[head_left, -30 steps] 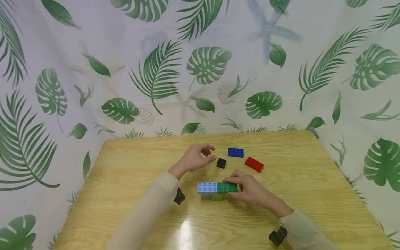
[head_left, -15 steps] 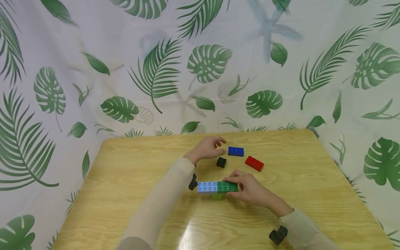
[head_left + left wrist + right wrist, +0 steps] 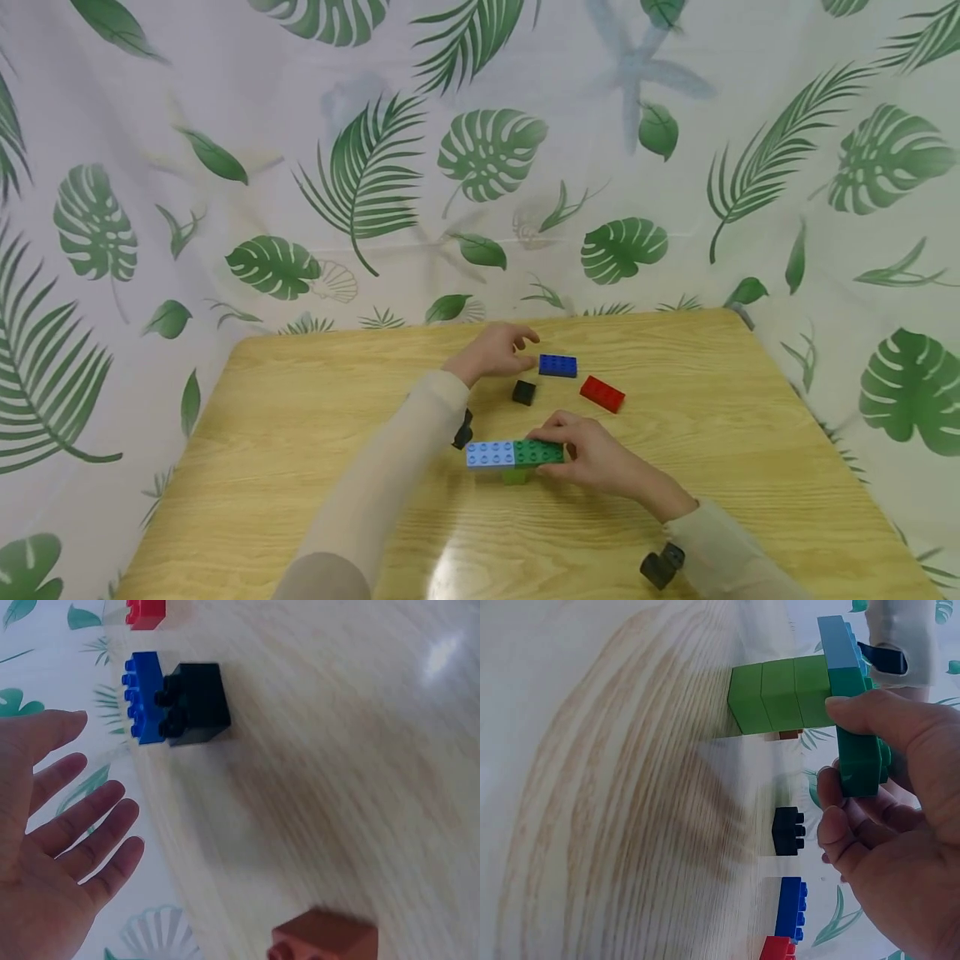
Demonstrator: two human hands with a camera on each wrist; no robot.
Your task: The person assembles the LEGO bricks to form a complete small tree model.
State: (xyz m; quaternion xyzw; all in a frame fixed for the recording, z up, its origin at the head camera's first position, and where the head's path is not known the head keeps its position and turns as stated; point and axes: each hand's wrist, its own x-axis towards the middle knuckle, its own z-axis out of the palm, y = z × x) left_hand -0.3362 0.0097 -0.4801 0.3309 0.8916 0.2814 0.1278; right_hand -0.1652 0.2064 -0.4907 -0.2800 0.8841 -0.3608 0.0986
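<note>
My right hand [image 3: 592, 452] pinches a dark green toy brick [image 3: 542, 452] between thumb and fingers. Beside that brick, end to end, sits a light blue brick [image 3: 490, 454]. Both top a column of three lime green bricks [image 3: 780, 694], seen side-on in the right wrist view. My left hand [image 3: 495, 350] hovers with spread, loosely bent fingers and holds nothing. Just right of its fingertips, in the head view, lies a blue brick [image 3: 558, 365]. A small black brick [image 3: 523, 392] lies slightly nearer to me, below that hand.
To the right of the blue brick, a red brick [image 3: 602, 394] lies at an angle on the wooden table [image 3: 735, 417]. A reddish-brown brick [image 3: 330, 937] shows at the bottom of the left wrist view. Behind the table hangs a leaf-patterned cloth [image 3: 480, 275].
My left hand has moved right and away from me, past the black brick and up to the blue one. The right hand keeps its grip on the dark green brick.
</note>
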